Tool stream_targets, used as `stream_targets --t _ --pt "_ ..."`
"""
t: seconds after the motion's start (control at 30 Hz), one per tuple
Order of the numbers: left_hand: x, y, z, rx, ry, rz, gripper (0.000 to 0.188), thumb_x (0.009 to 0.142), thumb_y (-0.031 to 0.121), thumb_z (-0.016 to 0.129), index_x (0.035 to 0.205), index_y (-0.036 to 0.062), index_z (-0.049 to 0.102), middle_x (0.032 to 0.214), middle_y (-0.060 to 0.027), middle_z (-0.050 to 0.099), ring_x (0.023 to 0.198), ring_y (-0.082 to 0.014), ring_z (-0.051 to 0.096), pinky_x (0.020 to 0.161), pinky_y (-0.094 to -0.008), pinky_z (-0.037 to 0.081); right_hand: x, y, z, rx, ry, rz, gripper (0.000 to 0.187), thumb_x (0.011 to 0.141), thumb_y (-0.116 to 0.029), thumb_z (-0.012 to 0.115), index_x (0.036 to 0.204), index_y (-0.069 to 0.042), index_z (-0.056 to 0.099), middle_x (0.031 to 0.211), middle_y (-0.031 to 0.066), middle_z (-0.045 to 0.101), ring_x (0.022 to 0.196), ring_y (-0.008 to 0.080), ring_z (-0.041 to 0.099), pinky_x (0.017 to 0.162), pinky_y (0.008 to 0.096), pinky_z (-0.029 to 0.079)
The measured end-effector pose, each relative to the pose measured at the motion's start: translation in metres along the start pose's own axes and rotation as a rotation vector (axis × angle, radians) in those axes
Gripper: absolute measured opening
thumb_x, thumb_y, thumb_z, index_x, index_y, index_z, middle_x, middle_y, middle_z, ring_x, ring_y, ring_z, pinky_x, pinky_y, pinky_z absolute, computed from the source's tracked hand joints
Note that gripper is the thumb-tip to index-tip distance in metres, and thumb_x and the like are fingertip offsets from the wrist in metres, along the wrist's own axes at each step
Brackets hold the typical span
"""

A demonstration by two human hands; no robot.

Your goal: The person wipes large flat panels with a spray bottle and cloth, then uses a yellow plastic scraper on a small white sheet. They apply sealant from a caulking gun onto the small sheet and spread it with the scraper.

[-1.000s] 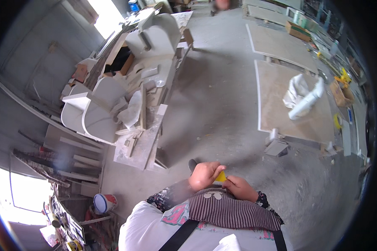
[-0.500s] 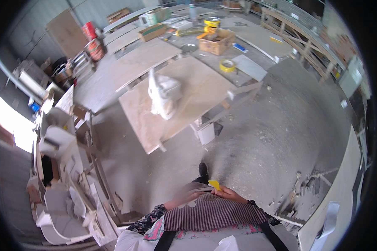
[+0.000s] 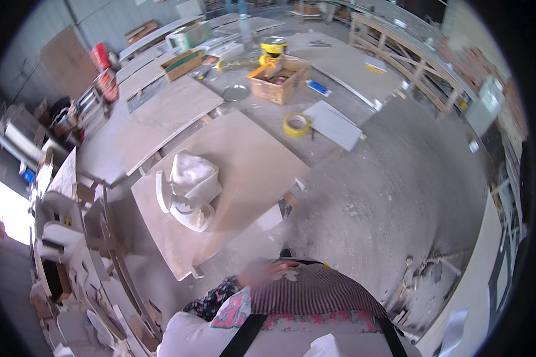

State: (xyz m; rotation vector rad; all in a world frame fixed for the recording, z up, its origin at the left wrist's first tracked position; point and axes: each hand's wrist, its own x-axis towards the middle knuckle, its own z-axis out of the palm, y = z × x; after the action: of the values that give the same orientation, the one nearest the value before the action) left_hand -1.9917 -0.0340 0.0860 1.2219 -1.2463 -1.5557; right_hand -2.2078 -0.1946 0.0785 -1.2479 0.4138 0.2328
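My left hand [image 3: 265,271] is at the front of my striped apron [image 3: 321,288], its wrist in a dark flowered sleeve. Motion smears this hand, so I cannot make out its fingers. My right hand is hidden behind the apron's bulge; only a small yellow bit [image 3: 326,265] peeks over the apron's top edge. Ahead on the left, a large beige board [image 3: 244,154] lies on supports. On it rest a crumpled white bag [image 3: 195,175] and a curved white piece [image 3: 162,191] beside it.
Past the board are a yellow tape roll [image 3: 296,124], a pale slab [image 3: 333,125], a cardboard box [image 3: 274,89] with tools and a round metal lid [image 3: 236,93]. Wooden shelving with offcuts [image 3: 89,256] lines the left. A large panel [image 3: 467,273] leans on the right.
The board and bag now appear nearer and further left as my view shifts forward. My right hand, earlier holding a flat yellow piece at the apron, has dropped out of sight.
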Motion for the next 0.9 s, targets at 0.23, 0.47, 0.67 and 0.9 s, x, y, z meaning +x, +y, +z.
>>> stream_targets --t 0.23,0.47,0.67,0.9 --pt "0.070 0.017 -0.049 -0.118 -0.032 -0.021 0.051 0.105 0.036 0.039 0.140 0.0005 0.044 0.137 -0.0118 0.051 0.128 -0.0181 0.045 0.110 -0.0308 0.032 0.044 -0.047 -0.078 -0.174 -0.005 -0.078 0.036 0.104 -0.029 0.044 0.120 0.000 0.057 0.119 0.0104 0.060 0.110 0.0169 0.055 0.101 0.0290 0.040" --pt "0.123 0.025 -0.069 0.071 0.030 -0.038 0.046 0.102 0.030 0.045 0.138 0.0002 0.047 0.132 -0.0133 0.055 0.125 -0.0184 0.049 0.107 -0.0316 0.036 0.051 -0.074 -0.143 0.192 0.214 0.114 0.026 0.103 -0.023 0.046 0.109 -0.001 0.057 0.118 0.0131 0.061 0.111 0.0179 0.056 0.102 0.0309 0.041" --pt "0.182 0.058 -0.074 -0.139 0.160 -0.195 0.049 0.104 0.033 0.042 0.142 0.0022 0.044 0.141 -0.0110 0.047 0.132 -0.0182 0.042 0.111 -0.0314 0.031 0.077 -0.106 -0.218 0.224 0.159 0.097 0.028 0.104 -0.024 0.043 0.106 0.000 0.058 0.107 0.0103 0.063 0.101 0.0157 0.059 0.095 0.0290 0.044" --pt "0.276 0.113 -0.063 -0.170 0.376 -0.343 0.049 0.105 0.034 0.041 0.143 0.0034 0.043 0.146 -0.0088 0.044 0.135 -0.0178 0.038 0.113 -0.0309 0.028 0.068 -0.182 -0.338 0.235 0.146 -0.030 0.044 0.106 -0.031 0.027 0.107 0.000 0.058 0.110 0.0131 0.062 0.103 0.0189 0.057 0.098 0.0338 0.043"
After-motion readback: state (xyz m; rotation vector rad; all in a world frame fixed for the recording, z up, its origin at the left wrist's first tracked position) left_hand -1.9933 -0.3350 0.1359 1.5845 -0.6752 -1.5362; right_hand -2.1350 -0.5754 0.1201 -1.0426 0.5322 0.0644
